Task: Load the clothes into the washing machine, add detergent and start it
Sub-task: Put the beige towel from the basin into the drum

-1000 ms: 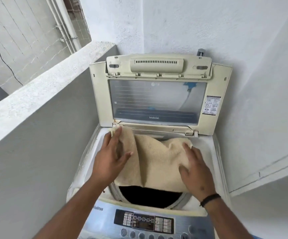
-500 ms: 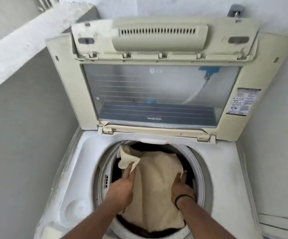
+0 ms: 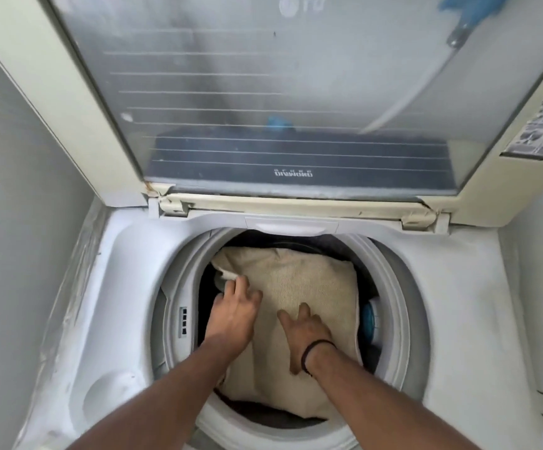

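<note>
A beige towel (image 3: pixel 312 287) lies spread inside the drum of the top-loading washing machine (image 3: pixel 442 303), over darker cloth at the drum's near edge. My left hand (image 3: pixel 232 316) rests flat on the towel's left side, its fingers straight and reaching toward a folded corner. My right hand (image 3: pixel 306 332) presses on the towel's middle with its fingers spread, a black band on its wrist. Both forearms reach down into the drum opening.
The machine's lid (image 3: pixel 263 108) stands open and upright behind the drum, its glass panel facing me. Grey walls close in on the left (image 3: pixel 20 222) and the right. A blue and white part (image 3: pixel 370 321) shows at the drum's right inner wall.
The towel went from the drum's rim down into the drum. Both hands followed it down, and my head moved closer over the opening. My left hand's fingers have straightened.
</note>
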### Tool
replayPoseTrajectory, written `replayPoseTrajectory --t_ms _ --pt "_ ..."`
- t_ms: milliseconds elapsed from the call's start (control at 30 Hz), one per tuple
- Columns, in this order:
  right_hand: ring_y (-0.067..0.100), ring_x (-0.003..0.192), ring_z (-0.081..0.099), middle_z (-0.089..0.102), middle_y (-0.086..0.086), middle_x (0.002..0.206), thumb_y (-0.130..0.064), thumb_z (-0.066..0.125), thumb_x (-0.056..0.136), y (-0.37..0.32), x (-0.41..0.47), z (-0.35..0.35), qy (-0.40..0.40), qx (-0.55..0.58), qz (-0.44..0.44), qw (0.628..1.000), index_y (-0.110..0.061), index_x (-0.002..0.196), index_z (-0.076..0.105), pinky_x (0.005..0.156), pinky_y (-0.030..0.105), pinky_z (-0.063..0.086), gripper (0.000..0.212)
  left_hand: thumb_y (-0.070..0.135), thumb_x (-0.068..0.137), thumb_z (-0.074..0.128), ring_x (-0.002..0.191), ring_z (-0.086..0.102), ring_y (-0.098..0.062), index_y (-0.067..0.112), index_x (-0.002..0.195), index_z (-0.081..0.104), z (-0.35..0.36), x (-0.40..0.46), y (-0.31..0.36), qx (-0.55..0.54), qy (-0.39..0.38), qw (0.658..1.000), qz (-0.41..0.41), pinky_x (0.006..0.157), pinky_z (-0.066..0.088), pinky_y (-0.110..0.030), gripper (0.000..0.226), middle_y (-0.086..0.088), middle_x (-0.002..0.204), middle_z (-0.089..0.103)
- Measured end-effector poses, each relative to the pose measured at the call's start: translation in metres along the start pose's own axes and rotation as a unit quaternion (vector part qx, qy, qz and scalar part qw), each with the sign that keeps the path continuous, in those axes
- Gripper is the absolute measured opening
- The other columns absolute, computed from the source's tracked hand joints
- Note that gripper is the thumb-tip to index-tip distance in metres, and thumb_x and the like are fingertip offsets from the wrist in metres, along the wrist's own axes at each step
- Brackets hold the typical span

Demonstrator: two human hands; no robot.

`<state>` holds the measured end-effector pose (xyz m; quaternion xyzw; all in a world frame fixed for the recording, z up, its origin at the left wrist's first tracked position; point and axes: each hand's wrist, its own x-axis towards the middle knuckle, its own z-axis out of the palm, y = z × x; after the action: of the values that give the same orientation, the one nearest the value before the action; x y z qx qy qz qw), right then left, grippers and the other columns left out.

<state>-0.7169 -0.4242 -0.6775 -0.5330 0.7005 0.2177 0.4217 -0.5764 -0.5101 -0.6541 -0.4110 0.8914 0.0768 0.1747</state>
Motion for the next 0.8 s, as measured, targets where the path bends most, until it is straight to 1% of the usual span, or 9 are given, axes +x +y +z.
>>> replayPoseTrajectory --t_ms 100,167,200,267,300,367,467,600,800 --pt "0.051 0.135 0.033 -0.026 0.026 0.155 -0.037 0.094 0.057 0.007 0.023 0.013 -0.072 -0.029 0.022 0.997 -0.045 0.149 -0.021 0.109 0.048 0.042 0.147 -0.003 0.069 0.069 0.143 0.018 -0.049 0.019 0.136 0.052 0.006 0.019 -0.004 0.042 0.027 0.998 0.044 0.111 0.033 -0.063 0.072 -0.026 0.158 0.014" --pt "0.05 0.141 0.025 -0.039 0.021 0.152 -0.045 0.092 0.059 0.011 0.037 0.022 -0.099 -0.002 0.034 0.994 -0.05 0.144 -0.029 0.112 0.05 0.039 0.148 0.005 0.084 0.063 0.15 -0.004 -0.048 0.012 0.145 0.046 0.011 0.029 -0.002 0.084 -0.011 0.995 0.056 0.12 0.008 -0.062 0.063 -0.024 0.165 -0.001" --pt "0.049 0.141 0.027 -0.038 0.02 0.153 -0.049 0.089 0.061 0.011 0.043 0.026 -0.107 0.011 0.039 0.993 -0.05 0.144 -0.028 0.11 0.05 0.04 0.144 0.013 0.09 0.06 0.152 -0.001 -0.045 0.008 0.146 0.044 0.016 0.032 -0.002 0.111 -0.066 0.991 0.041 0.122 0.004 -0.06 0.058 -0.025 0.164 0.005" --pt "0.042 0.131 0.044 -0.015 0.022 0.159 -0.048 0.083 0.07 0.005 0.046 0.025 -0.102 0.018 0.049 0.993 -0.046 0.151 -0.014 0.102 0.047 0.049 0.126 0.028 0.096 0.055 0.149 0.02 -0.044 0.012 0.153 0.034 0.027 0.031 -0.004 0.179 -0.2 0.963 -0.015 0.122 0.006 -0.061 0.063 -0.028 0.158 0.028" --pt "0.037 0.122 0.053 0.013 0.022 0.157 -0.041 0.079 0.075 0.0 0.046 0.021 -0.083 0.018 0.047 0.995 -0.038 0.153 0.001 0.094 0.043 0.054 0.11 0.034 0.097 0.052 0.146 0.026 -0.046 0.009 0.157 0.02 0.033 0.029 -0.004 0.203 -0.248 0.947 -0.033 0.12 0.007 -0.064 0.072 -0.029 0.155 0.034" --pt "0.028 0.103 0.062 0.055 0.012 0.124 -0.028 0.07 0.081 -0.009 0.046 0.012 -0.004 0.018 0.0 1.0 -0.018 0.139 0.035 0.078 0.034 0.054 0.068 0.04 0.099 0.047 0.144 0.028 -0.05 0.007 0.159 0.007 0.041 0.029 -0.004 0.213 -0.285 0.934 -0.042 0.118 0.008 -0.067 0.079 -0.03 0.153 0.035" --pt "0.025 0.09 0.063 0.064 0.005 0.101 -0.026 0.066 0.083 -0.02 0.049 0.001 0.025 0.076 -0.08 0.994 -0.016 0.11 0.055 0.073 0.032 0.052 0.031 0.044 0.096 0.053 0.145 0.017 -0.054 0.012 0.16 0.002 0.042 0.034 -0.002 0.181 -0.295 0.936 -0.067 0.116 0.015 -0.069 0.087 -0.033 0.16 0.014" --pt "0.021 0.113 0.059 0.06 0.0 0.127 -0.037 0.077 0.078 -0.023 0.053 0.007 -0.078 0.109 -0.091 0.987 -0.025 0.132 0.055 0.094 0.037 0.052 0.06 0.035 0.097 0.056 0.148 0.002 -0.054 0.025 0.161 0.0 0.051 0.041 -0.012 0.13 -0.321 0.935 -0.081 0.114 0.014 -0.073 0.085 -0.021 0.164 -0.017" --pt "0.022 0.136 0.044 0.039 0.001 0.154 -0.038 0.078 0.08 -0.029 0.043 0.008 -0.174 0.141 -0.075 0.972 -0.027 0.155 0.023 0.109 0.036 0.043 0.094 0.029 0.096 0.053 0.149 0.001 -0.05 0.031 0.159 0.012 0.059 0.042 -0.02 0.113 -0.326 0.935 -0.081 0.113 0.014 -0.074 0.075 -0.016 0.166 -0.011"
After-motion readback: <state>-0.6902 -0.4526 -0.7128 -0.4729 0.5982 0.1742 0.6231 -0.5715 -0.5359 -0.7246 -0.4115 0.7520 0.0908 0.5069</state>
